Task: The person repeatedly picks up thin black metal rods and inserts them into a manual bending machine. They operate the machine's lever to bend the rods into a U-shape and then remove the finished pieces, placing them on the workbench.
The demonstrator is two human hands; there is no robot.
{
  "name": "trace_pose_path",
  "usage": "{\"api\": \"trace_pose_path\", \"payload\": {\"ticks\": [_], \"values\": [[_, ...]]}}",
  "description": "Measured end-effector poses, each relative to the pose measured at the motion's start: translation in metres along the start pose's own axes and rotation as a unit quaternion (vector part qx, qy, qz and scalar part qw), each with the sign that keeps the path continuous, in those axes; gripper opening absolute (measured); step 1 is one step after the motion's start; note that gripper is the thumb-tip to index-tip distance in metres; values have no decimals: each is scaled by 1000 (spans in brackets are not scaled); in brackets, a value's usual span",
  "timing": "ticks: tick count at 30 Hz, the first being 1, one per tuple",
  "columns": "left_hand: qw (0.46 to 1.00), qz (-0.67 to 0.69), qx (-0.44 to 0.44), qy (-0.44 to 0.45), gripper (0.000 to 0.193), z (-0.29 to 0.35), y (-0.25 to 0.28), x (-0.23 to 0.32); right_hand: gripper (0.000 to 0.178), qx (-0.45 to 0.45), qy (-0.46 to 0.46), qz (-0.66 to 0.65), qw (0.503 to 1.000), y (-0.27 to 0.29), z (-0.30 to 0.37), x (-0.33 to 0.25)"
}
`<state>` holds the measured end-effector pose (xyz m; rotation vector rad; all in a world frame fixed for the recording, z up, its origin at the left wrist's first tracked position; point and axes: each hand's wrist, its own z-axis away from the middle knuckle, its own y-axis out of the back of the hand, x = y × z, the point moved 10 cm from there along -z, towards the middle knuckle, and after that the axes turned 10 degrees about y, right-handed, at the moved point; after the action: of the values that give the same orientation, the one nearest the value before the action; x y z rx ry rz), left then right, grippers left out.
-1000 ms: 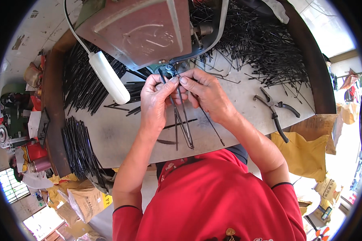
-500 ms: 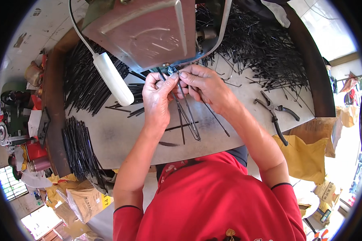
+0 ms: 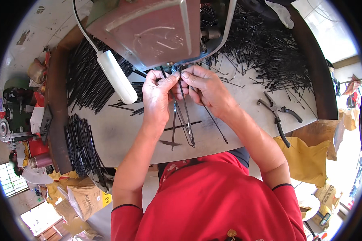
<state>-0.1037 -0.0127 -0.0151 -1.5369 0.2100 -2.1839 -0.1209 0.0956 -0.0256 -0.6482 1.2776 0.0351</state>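
Note:
Just below the machine head (image 3: pixel 157 36), a reddish-brown metal housing, my two hands meet, fingertips almost touching. My left hand (image 3: pixel 157 91) is closed in a pinch on thin black metal rods (image 3: pixel 184 116), whose lower ends hang toward me, one of them bent. My right hand (image 3: pixel 208 87) is closed too, pinching at the same spot. Another thin black rod (image 3: pixel 215 120) slants down from its fingers, with a small knob at its tip. The rods' upper ends are largely hidden by my fingers and the machine's lower edge.
A big pile of black rods (image 3: pixel 90 80) lies left, and a bundle (image 3: pixel 81 144) nearer me. Bent thin rods (image 3: pixel 265 52) heap up at the back right. Black-handled pliers (image 3: pixel 275 110) rest on the metal table (image 3: pixel 233 148). A white lamp (image 3: pixel 116 76) hangs left of the machine.
The lower ends of the held rods have swung slightly left and toward me. Both hands keep their pinch under the machine. The whole view has shifted a little.

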Motion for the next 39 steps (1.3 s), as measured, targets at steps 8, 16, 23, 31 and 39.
{"api": "trace_pose_path", "payload": {"ticks": [8,16,23,31,39], "values": [[999,-29,20,-16,23,4,1,5,16,20,25,14,999,-3,2,-9],[990,-125,59,-4,21,35,17,12,14,0,35,29,999,-14,20,-5],[958,-252,134,17,20,81,65,44,15,-68,-11,267,961,-14,54,-18],[824,-482,269,-129,34,120,181,105,6,39,134,778,612,93,66,-74],[738,-606,97,-281,13,76,19,27,16,-94,68,819,562,78,53,-64]]}}
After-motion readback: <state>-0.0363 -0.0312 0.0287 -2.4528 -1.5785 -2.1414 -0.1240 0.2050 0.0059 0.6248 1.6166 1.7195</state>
